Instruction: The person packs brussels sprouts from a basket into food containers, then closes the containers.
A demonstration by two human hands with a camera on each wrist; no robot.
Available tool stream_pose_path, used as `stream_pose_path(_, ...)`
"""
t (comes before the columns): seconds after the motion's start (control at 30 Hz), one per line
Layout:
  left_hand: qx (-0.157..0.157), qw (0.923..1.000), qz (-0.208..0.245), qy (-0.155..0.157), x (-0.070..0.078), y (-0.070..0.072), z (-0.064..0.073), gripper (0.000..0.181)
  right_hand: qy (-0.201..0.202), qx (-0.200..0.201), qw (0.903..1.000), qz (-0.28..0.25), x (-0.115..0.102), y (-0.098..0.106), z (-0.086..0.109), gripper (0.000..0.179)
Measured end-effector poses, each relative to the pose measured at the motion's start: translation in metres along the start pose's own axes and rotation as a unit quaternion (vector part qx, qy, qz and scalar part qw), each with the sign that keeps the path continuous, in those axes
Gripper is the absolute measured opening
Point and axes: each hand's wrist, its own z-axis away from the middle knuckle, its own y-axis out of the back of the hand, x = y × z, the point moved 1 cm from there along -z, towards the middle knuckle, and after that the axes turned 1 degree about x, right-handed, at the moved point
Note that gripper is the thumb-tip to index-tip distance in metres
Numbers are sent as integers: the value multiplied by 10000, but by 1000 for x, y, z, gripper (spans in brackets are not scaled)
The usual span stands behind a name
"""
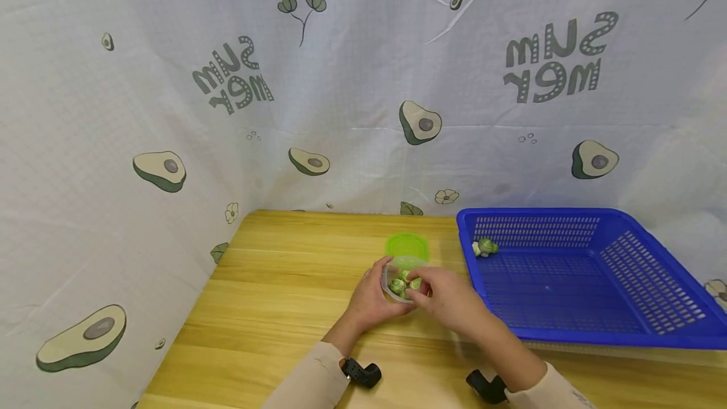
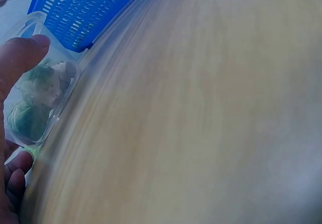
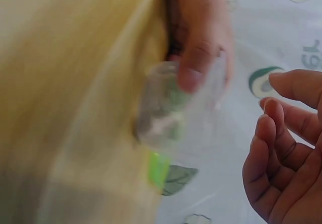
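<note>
My left hand [image 1: 372,302] holds a small clear plastic container [image 1: 409,262], its thumb along the side wall in the left wrist view. Several green Brussels sprouts [image 1: 397,285] lie inside, also visible through the wall. Over the container's right side, my right hand [image 1: 451,302] reaches with bent fingertips at the opening. In the right wrist view its thumb and fingers [image 3: 289,85] stand slightly apart with nothing between them. Just behind the container lies a bright green lid [image 1: 407,245] on the wooden table [image 1: 284,283].
A large blue plastic basket [image 1: 568,334] stands on the right of the table, with a few sprouts [image 1: 485,247] in its far left corner. A white curtain [image 1: 363,81] printed with avocados hangs behind the table and along its left side.
</note>
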Motion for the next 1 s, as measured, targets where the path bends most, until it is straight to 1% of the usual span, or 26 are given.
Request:
stream_pose_path(0.1, -12, 10000, 8, 27, 1, 0, 0, 104, 38, 68, 10000, 61, -5, 14, 3, 26)
stream_pose_path(0.2, -38, 9999, 57, 79, 1, 1, 0, 104, 129, 237, 9996, 118, -11, 31, 5, 26)
stream_pose_path(0.33, -80, 9998, 147, 132, 1, 1, 0, 105, 271, 580, 9978, 160, -14, 56, 6, 27)
stream_pose_path(0.5, -109, 9995, 198, 210, 2, 0, 0, 106, 164, 1038, 9943, 194, -9, 86, 1, 25)
stream_pose_path(0.63, -99, 9996, 173, 221, 2, 1, 0, 106, 65, 1378, 9900, 281, 2, 106, -6, 24)
stream_pose_path(0.77, -70, 9997, 138, 169, 1, 0, 0, 106, 11, 1681, 9851, 356, 18, 122, -15, 28)
stream_pose_path(0.87, -55, 9998, 133, 148, 1, 0, 0, 106, -183, 1751, 9836, 400, 33, 129, -23, 34)
stream_pose_path(1.0, -55, 9997, 155, 165, 1, 0, 0, 106, -539, 1647, 9841, 396, 59, 129, -35, 39)
